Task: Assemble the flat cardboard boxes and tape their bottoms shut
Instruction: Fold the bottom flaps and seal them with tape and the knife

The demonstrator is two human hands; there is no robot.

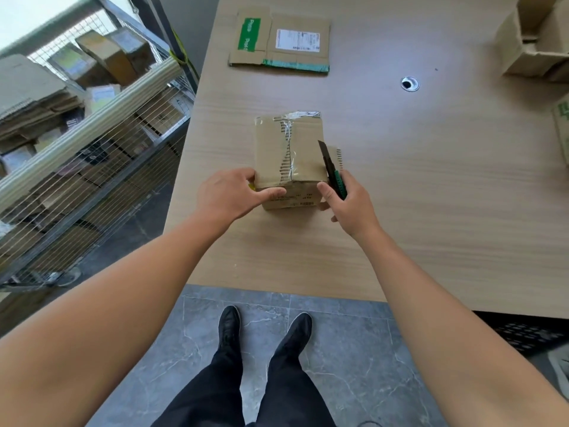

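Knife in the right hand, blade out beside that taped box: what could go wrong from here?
1. The knife in the right hand has its blade out along the right edge of the box; a slip could slash the cardboard or the tape.
2. The left hand grips the same box at its near left corner; a sideways swing might reach those fingers.
3. The tape looks wrinkled and torn along the seam, so it may not hold.

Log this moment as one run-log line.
box: taped, on table | left-hand grip: box's near left corner | right-hand grip: utility knife, blade out by box's right edge | flat box: far, untouched
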